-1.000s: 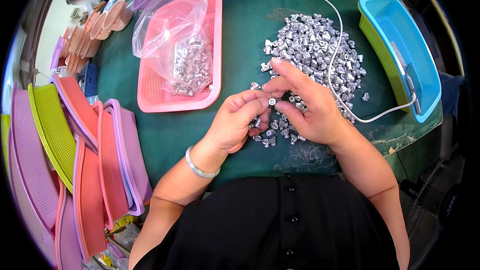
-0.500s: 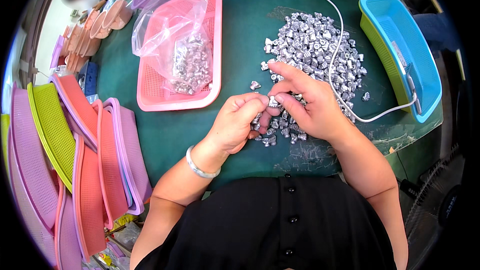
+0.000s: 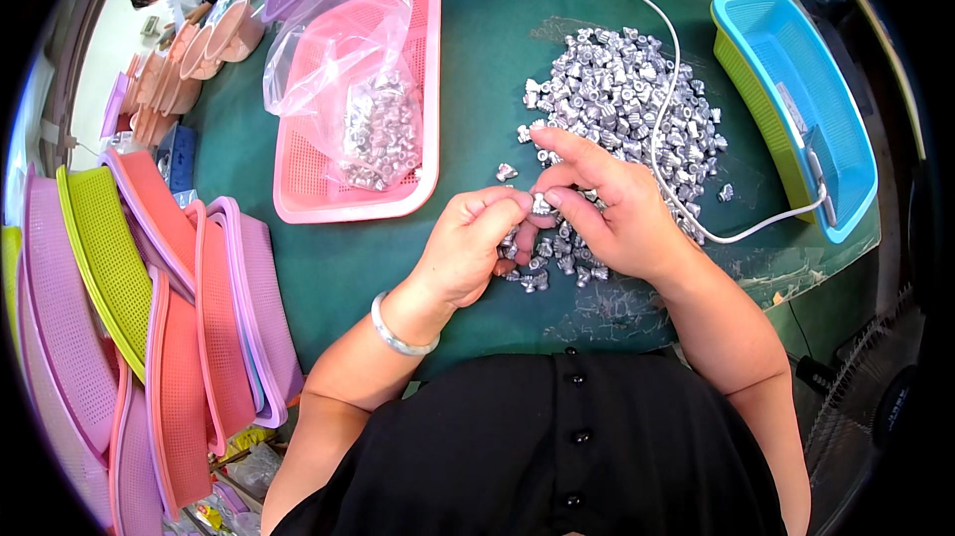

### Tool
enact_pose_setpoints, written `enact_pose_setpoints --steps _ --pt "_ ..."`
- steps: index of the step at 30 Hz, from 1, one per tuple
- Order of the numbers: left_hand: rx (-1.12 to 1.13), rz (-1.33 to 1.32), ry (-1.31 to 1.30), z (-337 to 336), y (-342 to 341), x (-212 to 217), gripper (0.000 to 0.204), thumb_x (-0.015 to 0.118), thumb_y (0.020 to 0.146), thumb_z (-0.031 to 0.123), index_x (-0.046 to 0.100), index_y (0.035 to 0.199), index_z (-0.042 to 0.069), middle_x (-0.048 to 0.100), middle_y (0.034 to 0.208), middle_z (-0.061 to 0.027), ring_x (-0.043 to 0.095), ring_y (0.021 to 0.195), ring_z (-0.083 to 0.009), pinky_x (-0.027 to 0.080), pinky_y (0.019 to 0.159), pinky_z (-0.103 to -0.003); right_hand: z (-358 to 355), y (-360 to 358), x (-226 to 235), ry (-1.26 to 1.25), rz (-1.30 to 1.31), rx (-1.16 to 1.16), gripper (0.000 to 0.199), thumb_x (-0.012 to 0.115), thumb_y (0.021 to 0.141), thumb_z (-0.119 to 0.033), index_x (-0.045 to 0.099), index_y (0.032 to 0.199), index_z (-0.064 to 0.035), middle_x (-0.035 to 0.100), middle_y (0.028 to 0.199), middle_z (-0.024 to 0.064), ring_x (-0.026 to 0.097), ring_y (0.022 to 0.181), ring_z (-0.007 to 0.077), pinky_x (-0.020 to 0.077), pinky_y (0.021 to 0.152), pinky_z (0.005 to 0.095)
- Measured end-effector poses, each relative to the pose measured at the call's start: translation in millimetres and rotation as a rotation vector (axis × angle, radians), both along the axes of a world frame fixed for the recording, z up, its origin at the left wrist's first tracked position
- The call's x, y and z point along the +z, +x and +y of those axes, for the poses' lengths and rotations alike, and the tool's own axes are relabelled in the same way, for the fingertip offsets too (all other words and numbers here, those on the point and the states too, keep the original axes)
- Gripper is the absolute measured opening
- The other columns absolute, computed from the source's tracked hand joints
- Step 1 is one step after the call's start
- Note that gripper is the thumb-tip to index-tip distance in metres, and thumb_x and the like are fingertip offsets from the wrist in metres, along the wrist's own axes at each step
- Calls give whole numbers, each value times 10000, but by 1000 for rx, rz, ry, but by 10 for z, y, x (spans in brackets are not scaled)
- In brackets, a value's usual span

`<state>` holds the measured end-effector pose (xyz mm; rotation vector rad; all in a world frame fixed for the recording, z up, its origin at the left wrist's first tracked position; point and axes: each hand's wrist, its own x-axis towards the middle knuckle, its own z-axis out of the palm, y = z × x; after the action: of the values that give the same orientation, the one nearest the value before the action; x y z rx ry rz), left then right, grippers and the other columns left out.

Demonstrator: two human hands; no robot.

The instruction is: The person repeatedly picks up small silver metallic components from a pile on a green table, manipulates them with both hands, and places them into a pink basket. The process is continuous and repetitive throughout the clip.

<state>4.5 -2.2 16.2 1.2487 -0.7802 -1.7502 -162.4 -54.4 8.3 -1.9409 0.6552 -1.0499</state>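
Green table mat, frame centre: our left hand and right hand together pinch one small ribbed silver metal piece beside the heap of silver pieces.

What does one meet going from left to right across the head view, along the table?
Stack of plastic baskets → pink basket with a clear bag of metal parts → left hand → right hand → blue basket.

A clear, crumpled plastic bag lies in the pink basket, partly filled with small silvery metal parts, its open top bunched toward the basket's far end.
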Motion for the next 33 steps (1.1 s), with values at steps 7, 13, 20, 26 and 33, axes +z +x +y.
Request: enact_pose_setpoints --steps 7,13,20,26,33 --pt "8 4 29 -1 -10 5 259 475 888 210 623 800 16 518 577 -20 462 480 -88 276 374 -188 9 14 7 10 -13 12 452 539 765 69 467 1203 -18 622 767 79 627 669 203 496 618 283" --pt "92 -55 2 6 -14 -16 214 513 878 186 617 790 21 520 585 -10 461 499 -75 295 399 -191 -1 1 -6 31 22 32 501 547 746 66 447 1230 -13 625 842 115 624 776 253 493 686 316" --pt "135 -91 -109 18 -27 -59 199 527 884 182 592 756 44 526 599 -6 471 515 -70 349 447 -189 3 14 9 42 35 82 610 602 703 56 403 1275 -21 616 926 139 600 885 296 477 781 358" --pt "126 -127 -127 18 -28 -68 186 524 886 186 585 764 59 528 606 -6 483 516 -72 339 427 -183 -9 5 10 2 67 65 619 612 698 48 398 1274 -19 619 924 138 593 893 304 477 783 363" --pt "124 -27 -44 18 -26 -22 184 540 876 184 593 791 30 534 622 -9 474 529 -75 364 480 -203 -10 4 7 -39 73 46 621 615 698 44 400 1276 -31 620 921 129 583 894 302 470 780 369"
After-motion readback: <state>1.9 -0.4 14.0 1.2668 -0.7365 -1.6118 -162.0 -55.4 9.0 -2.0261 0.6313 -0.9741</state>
